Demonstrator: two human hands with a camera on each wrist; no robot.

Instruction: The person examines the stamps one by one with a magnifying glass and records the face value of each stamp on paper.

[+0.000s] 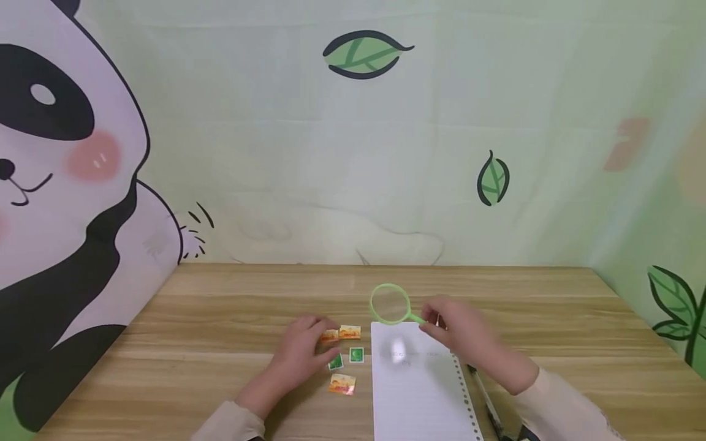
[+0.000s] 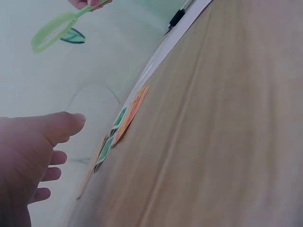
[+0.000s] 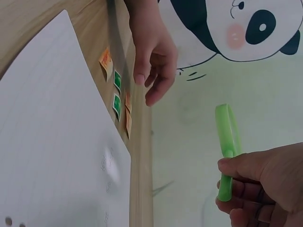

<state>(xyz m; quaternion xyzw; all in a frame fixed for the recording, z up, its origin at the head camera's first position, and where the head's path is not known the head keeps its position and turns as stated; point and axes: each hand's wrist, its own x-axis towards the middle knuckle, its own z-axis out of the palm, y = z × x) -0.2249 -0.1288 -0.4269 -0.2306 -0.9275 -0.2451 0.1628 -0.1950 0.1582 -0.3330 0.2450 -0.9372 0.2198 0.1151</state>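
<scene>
My right hand (image 1: 469, 334) grips the green handle of a magnifying glass (image 1: 390, 303), thumb against fingers. Its round lens hangs in the air over the top edge of a sheet of lined paper (image 1: 413, 392). My left hand (image 1: 295, 352) is held just above several small stamps, fingers loosely bent and holding nothing. Two orange stamps (image 1: 350, 332) lie at the back, one partly behind the left fingers. Nearer lie two green stamps (image 1: 356, 354), one beside the left thumb, and another orange stamp (image 1: 342, 384). The left wrist view shows the left thumb (image 2: 66, 125) apart from the stamps.
A black pen (image 1: 488, 401) lies along the paper's punched right edge, partly under the right forearm. Faint handwriting and a bright spot of light show near the paper's top. Behind the wooden table (image 1: 220, 306) hangs a pale green backdrop (image 1: 276, 153) with a panda and leaves.
</scene>
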